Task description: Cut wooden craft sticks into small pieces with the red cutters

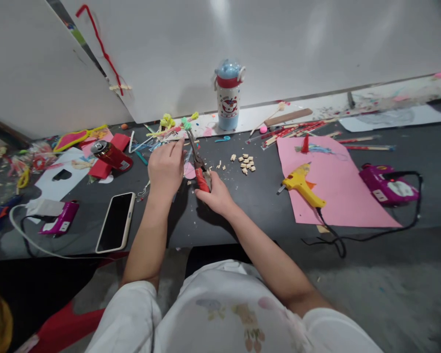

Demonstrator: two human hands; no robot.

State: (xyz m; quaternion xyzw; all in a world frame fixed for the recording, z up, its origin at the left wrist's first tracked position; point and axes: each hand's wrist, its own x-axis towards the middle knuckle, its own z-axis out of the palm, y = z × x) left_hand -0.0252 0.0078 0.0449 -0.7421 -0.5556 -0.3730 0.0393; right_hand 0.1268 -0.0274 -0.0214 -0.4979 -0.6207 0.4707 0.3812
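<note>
My right hand (216,193) is wrapped around red-handled pliers (198,164), whose dark metal jaws point away from me. Beside the jaws, my left hand (167,164) is closed with its fingers bent together. Whatever may be pinched in them is hidden behind the knuckles. A tuft of green fuzzy material (186,123) shows just beyond the jaw tips. Under the tool lies a small pink paper piece (189,170). To the right, several short pale wooden pieces (247,164) are scattered on the dark table (264,211).
A blue and white bottle (228,95) stands at the back. On the right, a yellow glue gun (303,186) rests on pink paper (338,181) beside a purple power box (387,185). A phone (115,223) and a tipped drink can (112,156) lie to the left.
</note>
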